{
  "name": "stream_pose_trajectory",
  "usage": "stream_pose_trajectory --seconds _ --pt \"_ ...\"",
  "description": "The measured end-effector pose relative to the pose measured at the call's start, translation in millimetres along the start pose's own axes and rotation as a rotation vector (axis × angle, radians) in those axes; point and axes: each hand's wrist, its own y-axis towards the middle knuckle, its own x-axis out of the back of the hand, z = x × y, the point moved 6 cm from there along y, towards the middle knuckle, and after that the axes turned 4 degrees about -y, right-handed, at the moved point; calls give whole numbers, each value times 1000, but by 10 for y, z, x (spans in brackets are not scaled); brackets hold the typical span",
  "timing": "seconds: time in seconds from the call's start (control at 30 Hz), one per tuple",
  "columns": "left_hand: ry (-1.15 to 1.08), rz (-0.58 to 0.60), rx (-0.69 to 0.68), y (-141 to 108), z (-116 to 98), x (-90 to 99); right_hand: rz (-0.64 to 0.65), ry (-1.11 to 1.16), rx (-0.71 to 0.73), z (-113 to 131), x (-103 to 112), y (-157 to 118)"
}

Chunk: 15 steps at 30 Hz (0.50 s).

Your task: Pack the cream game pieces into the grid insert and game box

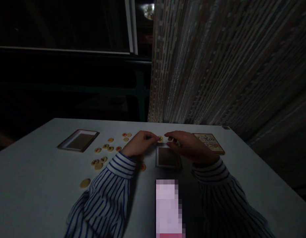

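Note:
Between my hands, a round wooden piece with a dark character (160, 139) is pinched at its left edge by my left hand (141, 142). My right hand (191, 144) is just right of that piece, thumb and fingers apart, with nothing seen between them. Below the hands lies an open shallow box (167, 157), partly covered by my right hand. A red-marked piece (143, 167) rests left of this box, near my left wrist. More round pieces (106, 146) are scattered to the left of my left hand, some touching each other.
Another shallow box (81, 140) sits at the left of the white table (44, 172). A printed lid (210, 143) lies behind my right hand. Toward the front is a phone with a blurred screen (167, 208). A string curtain (192, 66) hangs beyond the table.

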Motion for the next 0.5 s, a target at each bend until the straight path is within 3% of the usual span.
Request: stream_pose_trajectory --seconds 0.5 --pt "2 85 -15 -37 -50 -97 30 -126 19 184 -12 27"
